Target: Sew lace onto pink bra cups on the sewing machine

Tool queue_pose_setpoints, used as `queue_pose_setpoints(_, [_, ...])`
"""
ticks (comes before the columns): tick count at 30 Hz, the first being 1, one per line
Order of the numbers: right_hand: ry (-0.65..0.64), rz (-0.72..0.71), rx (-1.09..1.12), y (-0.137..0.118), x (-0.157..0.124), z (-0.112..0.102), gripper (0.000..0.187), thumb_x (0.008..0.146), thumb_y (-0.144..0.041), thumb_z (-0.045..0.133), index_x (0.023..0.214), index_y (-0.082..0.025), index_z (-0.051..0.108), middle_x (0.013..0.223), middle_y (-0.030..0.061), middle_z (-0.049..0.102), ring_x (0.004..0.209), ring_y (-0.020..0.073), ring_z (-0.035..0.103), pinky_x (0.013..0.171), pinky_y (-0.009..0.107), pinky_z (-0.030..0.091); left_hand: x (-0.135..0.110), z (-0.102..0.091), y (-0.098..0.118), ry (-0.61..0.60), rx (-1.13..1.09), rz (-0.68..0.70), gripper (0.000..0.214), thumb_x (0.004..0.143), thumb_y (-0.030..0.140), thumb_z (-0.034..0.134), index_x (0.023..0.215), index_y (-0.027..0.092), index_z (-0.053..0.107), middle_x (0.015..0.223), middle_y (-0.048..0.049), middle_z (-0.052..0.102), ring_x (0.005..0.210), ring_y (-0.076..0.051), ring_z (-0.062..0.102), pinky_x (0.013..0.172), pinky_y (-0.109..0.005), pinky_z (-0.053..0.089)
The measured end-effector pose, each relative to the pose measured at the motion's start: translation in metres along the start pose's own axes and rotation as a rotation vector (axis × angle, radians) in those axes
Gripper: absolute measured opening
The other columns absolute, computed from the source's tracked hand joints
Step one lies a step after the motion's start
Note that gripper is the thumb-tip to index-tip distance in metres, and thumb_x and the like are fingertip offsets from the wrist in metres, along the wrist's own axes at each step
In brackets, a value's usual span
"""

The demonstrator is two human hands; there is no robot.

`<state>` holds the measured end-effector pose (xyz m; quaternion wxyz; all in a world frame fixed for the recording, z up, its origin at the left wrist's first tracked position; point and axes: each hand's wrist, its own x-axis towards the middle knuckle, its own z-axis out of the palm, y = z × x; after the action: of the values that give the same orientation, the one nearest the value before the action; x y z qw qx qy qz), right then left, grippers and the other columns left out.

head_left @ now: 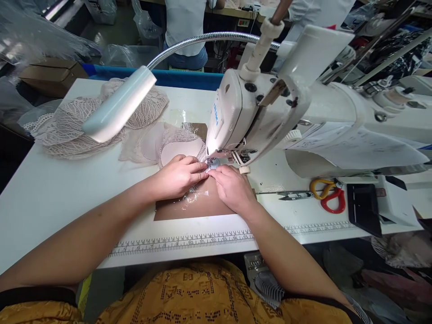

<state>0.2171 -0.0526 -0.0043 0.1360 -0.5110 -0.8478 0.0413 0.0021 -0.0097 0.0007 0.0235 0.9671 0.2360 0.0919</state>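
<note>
My left hand (pixel 178 174) and my right hand (pixel 231 186) lie side by side on a pale pink lace garment piece (pixel 168 143), just in front of the needle of a white sewing machine (pixel 256 112). Both hands have their fingers curled and pressed together on the fabric edge near the presser foot (pixel 213 163). The fabric rests on a brown plate (pixel 199 204) on the white table (pixel 50 189). The fingertips almost touch each other.
A heap of lace pieces (pixel 74 123) lies at the back left under a white gooseneck lamp (pixel 118 103). Scissors with red and yellow handles (pixel 324 195) and a black box (pixel 364 207) lie to the right. A ruler strip (pixel 182 243) runs along the front edge. Other people stand behind.
</note>
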Motion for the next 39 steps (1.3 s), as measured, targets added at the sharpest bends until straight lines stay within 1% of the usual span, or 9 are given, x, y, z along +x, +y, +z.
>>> queue_pose_setpoints(5, [-0.028,-0.022,-0.120,-0.003,-0.002,-0.002,0.038,0.089,-0.008,0.044,0.115,-0.019,0.069,0.095,0.0072,0.068,0.086,0.0221,0.055,0.069,0.032,0.037,-0.001,0.002,0.000,0.016,-0.038,-0.020,0.040,0.093,0.016,0.049,0.132,0.015,0.057,0.137,-0.0112,0.058,0.115,-0.027,0.053,0.093,-0.040,0.041])
queue_pose_setpoints(12, [-0.065,0.060,-0.146,-0.005,0.000,-0.001,0.041,0.090,-0.010,0.044,0.123,-0.022,0.066,0.096,0.0069,0.066,0.085,0.0217,0.055,0.066,0.032,0.035,0.004,0.002,-0.003,0.021,0.012,-0.075,0.038,0.093,0.018,0.048,0.130,0.015,0.058,0.137,-0.0104,0.058,0.111,-0.028,0.054,0.091,-0.041,0.042])
queue_pose_setpoints(20, [-0.005,0.033,-0.020,0.001,-0.003,0.002,0.039,0.091,-0.011,0.044,0.119,-0.023,0.068,0.094,0.0065,0.067,0.086,0.0211,0.057,0.070,0.031,0.040,0.006,0.002,-0.004,0.035,0.014,-0.129,0.039,0.097,0.021,0.043,0.132,0.015,0.057,0.139,-0.0109,0.056,0.111,-0.029,0.053,0.092,-0.044,0.042])
queue_pose_setpoints(26, [0.027,0.033,0.076,0.002,-0.004,-0.001,0.039,0.090,-0.011,0.044,0.119,-0.020,0.068,0.098,0.0066,0.070,0.089,0.0212,0.060,0.076,0.032,0.044,0.006,-0.003,-0.002,0.016,0.067,-0.160,0.040,0.098,0.026,0.039,0.132,0.015,0.054,0.138,-0.0121,0.056,0.125,-0.033,0.045,0.092,-0.045,0.040])
queue_pose_setpoints(28, [0.037,0.041,0.100,0.002,-0.005,-0.002,0.038,0.090,-0.011,0.044,0.119,-0.020,0.068,0.100,0.0066,0.071,0.089,0.0208,0.061,0.075,0.031,0.045,0.005,-0.010,0.001,-0.034,0.100,-0.219,0.041,0.098,0.033,0.041,0.132,0.014,0.054,0.136,-0.0138,0.056,0.122,-0.034,0.047,0.085,-0.044,0.043])
queue_pose_setpoints(30, [0.040,0.064,0.102,0.004,-0.006,-0.004,0.037,0.091,-0.013,0.045,0.118,-0.020,0.069,0.101,0.0071,0.071,0.086,0.0205,0.061,0.072,0.030,0.045,0.002,-0.020,0.006,-0.094,0.114,-0.275,0.043,0.096,0.040,0.044,0.127,0.013,0.057,0.129,-0.0159,0.059,0.112,-0.034,0.052,0.077,-0.041,0.045])
queue_pose_setpoints(34, [0.015,0.150,0.081,0.007,-0.007,-0.004,0.034,0.092,-0.019,0.045,0.114,-0.020,0.071,0.099,0.0089,0.071,0.079,0.0200,0.061,0.069,0.030,0.045,-0.002,-0.039,0.017,-0.189,0.050,-0.270,0.034,0.096,0.039,0.046,0.106,0.013,0.066,0.098,-0.0125,0.067,0.083,-0.024,0.059,0.069,-0.036,0.047])
queue_pose_setpoints(36, [-0.004,0.172,0.073,0.007,-0.008,-0.004,0.034,0.092,-0.020,0.045,0.114,-0.020,0.071,0.098,0.0091,0.070,0.079,0.0203,0.061,0.069,0.030,0.046,-0.002,-0.041,0.022,-0.188,0.021,-0.268,0.032,0.097,0.035,0.045,0.095,0.013,0.067,0.088,-0.0105,0.066,0.075,-0.022,0.059,0.066,-0.035,0.047])
queue_pose_setpoints(39, [-0.014,0.170,0.071,0.007,-0.008,-0.005,0.034,0.091,-0.019,0.045,0.114,-0.020,0.071,0.097,0.0093,0.070,0.079,0.0206,0.061,0.070,0.030,0.046,0.001,-0.032,0.027,-0.120,-0.005,-0.241,0.031,0.097,0.032,0.045,0.097,0.012,0.068,0.096,-0.0129,0.067,0.084,-0.024,0.060,0.070,-0.036,0.049])
